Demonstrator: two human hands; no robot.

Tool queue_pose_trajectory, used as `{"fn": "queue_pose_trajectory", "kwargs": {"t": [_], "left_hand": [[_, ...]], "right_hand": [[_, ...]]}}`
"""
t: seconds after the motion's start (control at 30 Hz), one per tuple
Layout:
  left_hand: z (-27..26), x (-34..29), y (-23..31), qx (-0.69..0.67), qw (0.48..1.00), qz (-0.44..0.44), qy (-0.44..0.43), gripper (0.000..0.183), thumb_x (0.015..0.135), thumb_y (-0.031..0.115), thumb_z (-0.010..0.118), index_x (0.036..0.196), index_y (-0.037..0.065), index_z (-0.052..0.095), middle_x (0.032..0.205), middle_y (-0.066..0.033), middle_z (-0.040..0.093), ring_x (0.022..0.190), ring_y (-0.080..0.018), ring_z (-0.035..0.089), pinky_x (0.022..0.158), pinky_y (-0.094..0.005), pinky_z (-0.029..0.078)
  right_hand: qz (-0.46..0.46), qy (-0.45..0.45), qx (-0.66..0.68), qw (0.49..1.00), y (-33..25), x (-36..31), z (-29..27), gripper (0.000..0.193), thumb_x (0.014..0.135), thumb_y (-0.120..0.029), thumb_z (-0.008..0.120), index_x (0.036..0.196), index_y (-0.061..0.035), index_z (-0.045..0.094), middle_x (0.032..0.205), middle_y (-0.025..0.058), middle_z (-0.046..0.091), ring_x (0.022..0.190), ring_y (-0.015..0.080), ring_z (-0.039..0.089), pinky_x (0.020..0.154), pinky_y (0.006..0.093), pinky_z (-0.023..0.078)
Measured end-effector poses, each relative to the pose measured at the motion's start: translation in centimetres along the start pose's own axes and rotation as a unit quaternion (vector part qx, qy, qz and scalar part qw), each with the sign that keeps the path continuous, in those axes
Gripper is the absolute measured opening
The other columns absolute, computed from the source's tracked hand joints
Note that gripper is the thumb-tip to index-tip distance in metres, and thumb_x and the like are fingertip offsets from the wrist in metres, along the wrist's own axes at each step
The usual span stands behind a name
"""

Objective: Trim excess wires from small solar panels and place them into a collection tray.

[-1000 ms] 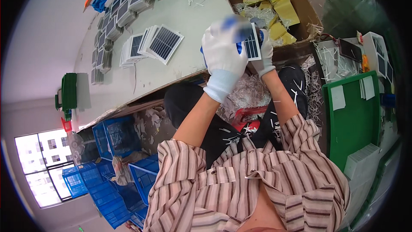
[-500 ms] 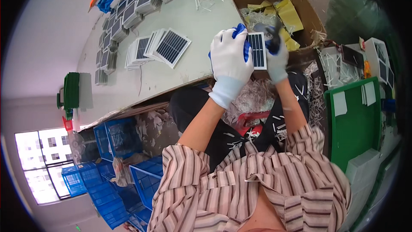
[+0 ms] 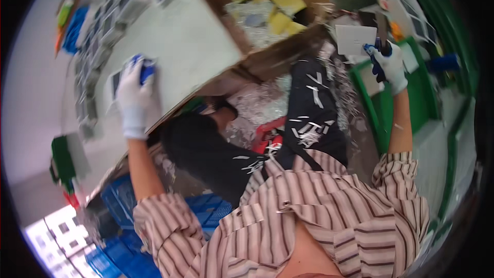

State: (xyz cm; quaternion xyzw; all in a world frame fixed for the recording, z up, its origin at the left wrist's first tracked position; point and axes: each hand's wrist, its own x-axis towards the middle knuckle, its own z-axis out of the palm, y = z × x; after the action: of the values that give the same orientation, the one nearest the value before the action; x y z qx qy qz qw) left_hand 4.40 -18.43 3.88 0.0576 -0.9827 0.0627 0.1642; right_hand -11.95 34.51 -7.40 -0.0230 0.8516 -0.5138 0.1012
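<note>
My left hand [image 3: 135,95], in a white glove with blue coated fingers, reaches over the table. It covers a small solar panel [image 3: 115,83], whose dark face and pale edge show beside the hand. Blur hides whether its fingers grip the panel. Out to the right, my right hand [image 3: 392,67] is closed, in a similar glove. Its fingertips hold the edge of a flat white square [image 3: 354,38], which looks like a panel's back. A dark, narrow tool [image 3: 381,30] also sticks up from this hand. The right hand is above a green crate [image 3: 371,107].
Stacks of solar panels [image 3: 110,25] line the far left of the pale table [image 3: 180,36]. Beyond my knees stands a cardboard box [image 3: 265,64] with yellow pieces and pale scraps. White strips lie on my trousers. Blue crates [image 3: 139,255] are at lower left.
My hands have parted: left out to the table panels, right over to the green crate with the white square. The head view has swung, and the panel formerly between both hands is gone from there.
</note>
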Motion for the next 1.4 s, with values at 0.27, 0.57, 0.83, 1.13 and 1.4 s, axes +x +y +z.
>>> {"fn": "queue_pose_trajectory", "kwargs": {"t": [0.27, 0.57, 0.83, 1.13, 1.4], "left_hand": [[-1.3, 1.3, 8.6, 0.000, 0.983, 0.091, 0.161, 0.035, 0.076, 0.010, 0.069, 0.111, 0.008, 0.064, 0.113, -0.0134, 0.063, 0.098, -0.0297, 0.063, 0.086, -0.0366, 0.049], [3.7, 2.8, 14.3, -0.182, 0.973, 0.015, 0.141, 0.039, 0.069, 0.011, 0.068, 0.107, 0.007, 0.063, 0.110, -0.0149, 0.061, 0.104, -0.0327, 0.056, 0.093, -0.0419, 0.043], [2.9, 2.6, 19.7, -0.180, 0.975, -0.010, 0.132, 0.032, 0.072, 0.003, 0.061, 0.104, 0.009, 0.064, 0.106, -0.0113, 0.060, 0.102, -0.0318, 0.055, 0.089, -0.0422, 0.043], [3.2, 2.6, 19.5, -0.168, 0.972, -0.038, 0.157, 0.034, 0.073, 0.004, 0.060, 0.107, 0.009, 0.062, 0.106, -0.0116, 0.060, 0.101, -0.0321, 0.054, 0.087, -0.0427, 0.042], [3.1, 2.8, 19.9, -0.130, 0.984, -0.041, 0.112, 0.040, 0.070, 0.010, 0.064, 0.111, 0.006, 0.061, 0.110, -0.0123, 0.058, 0.106, -0.0334, 0.051, 0.092, -0.0435, 0.040]], "right_hand": [[0.173, -0.136, -0.197, 0.956, 11.3, 1.2, -7.5, 0.025, 0.068, -0.023, 0.075, 0.068, -0.0020, 0.062, 0.058, 0.0034, 0.058, 0.047, 0.0115, 0.052, 0.043, 0.0280, 0.040], [-0.068, 0.107, -0.096, 0.987, 1.9, -2.5, 5.6, 0.022, 0.087, -0.028, 0.065, 0.093, -0.0063, 0.062, 0.073, 0.0062, 0.063, 0.066, 0.0120, 0.059, 0.061, 0.0278, 0.048], [-0.138, -0.194, 0.367, 0.899, -7.5, -1.3, 23.7, 0.014, 0.081, -0.012, 0.068, 0.085, -0.0008, 0.061, 0.067, 0.0017, 0.060, 0.056, 0.0051, 0.054, 0.050, 0.0212, 0.044], [-0.271, -0.266, 0.233, 0.895, -6.2, -8.7, 24.5, 0.005, 0.076, -0.003, 0.066, 0.080, -0.0016, 0.063, 0.071, 0.0078, 0.065, 0.063, 0.0120, 0.060, 0.061, 0.0285, 0.050], [0.121, -0.150, 0.828, 0.526, -10.7, -3.1, 27.8, 0.030, 0.093, -0.032, 0.051, 0.109, -0.0061, 0.053, 0.098, 0.0088, 0.064, 0.086, 0.0201, 0.064, 0.077, 0.0331, 0.052]]}}
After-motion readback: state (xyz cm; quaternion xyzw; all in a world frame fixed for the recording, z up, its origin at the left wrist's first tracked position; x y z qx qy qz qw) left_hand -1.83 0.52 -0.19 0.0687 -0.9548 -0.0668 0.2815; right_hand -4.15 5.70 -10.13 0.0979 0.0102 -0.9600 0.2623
